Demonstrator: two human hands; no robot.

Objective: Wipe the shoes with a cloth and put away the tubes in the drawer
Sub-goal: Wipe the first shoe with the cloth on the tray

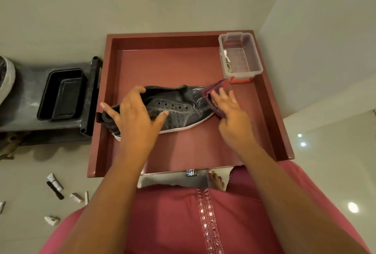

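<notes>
drawer: wide dark-red open drawer, landmark for all below
shoe: dark grey lace-less sneaker with white sole edge, lying on its side in the drawer's middle, toe toward its right wall
left hand: fingers curled over the shoe's collar and heel, grip holding shoe steady
right hand: flat fingers pressing purple-red folded cloth on the toe; grip wide
box: clear plastic box with red latch, drawer's far right corner
tubes: small white tubes on floor, left of drawer's near corner; not yet stowed
tip: likely best to keep heel pinned, wipe toe-to-heel, then flip
</notes>
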